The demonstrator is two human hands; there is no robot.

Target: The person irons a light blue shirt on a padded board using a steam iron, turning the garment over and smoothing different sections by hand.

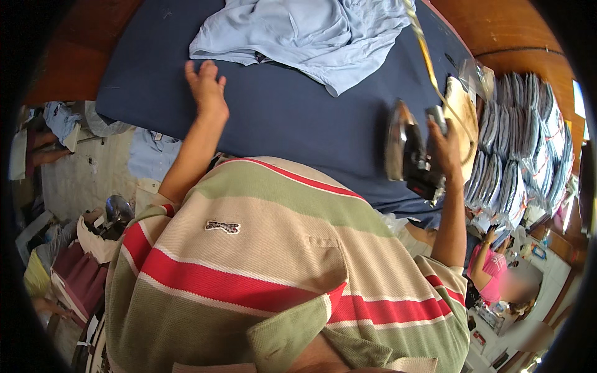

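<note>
My right hand (443, 146) is wrapped round the handle of a clothes iron (407, 149), which is tipped up on its side at the right of the ironing table, its metal soleplate turned leftward. Motion blurs the iron a little. A yellowish cord (424, 46) runs up from near it toward the far edge. My left hand (208, 90) has its fingers spread and seems to hold nothing; it is just below the near left edge of a light blue garment (305, 37). That garment lies loosely spread, with folds, across the far part of the dark blue padded table (298, 121).
A cream scorched cloth pad (460, 115) lies at the table's right edge. Beyond it stand tall stacks of folded garments (513, 140) in clear plastic. A person in pink (491, 270) is at lower right. At left, another light blue garment (152, 155) hangs below the table edge.
</note>
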